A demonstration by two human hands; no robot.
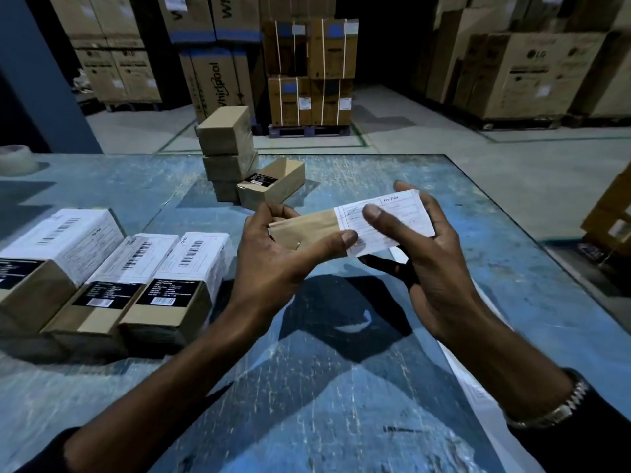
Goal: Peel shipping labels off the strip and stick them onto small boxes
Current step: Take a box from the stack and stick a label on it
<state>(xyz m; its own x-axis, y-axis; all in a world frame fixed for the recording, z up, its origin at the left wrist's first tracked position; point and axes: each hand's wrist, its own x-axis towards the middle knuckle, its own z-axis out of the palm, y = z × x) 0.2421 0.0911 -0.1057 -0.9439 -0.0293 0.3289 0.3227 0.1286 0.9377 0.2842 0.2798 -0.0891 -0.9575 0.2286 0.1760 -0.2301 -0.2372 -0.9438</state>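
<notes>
Left hand grips the small box above the bench, its long axis running nine to three o'clock. Right hand pinches the label onto the box's three o'clock end, nearer that hand.

Label print blurred, unreadable
</notes>
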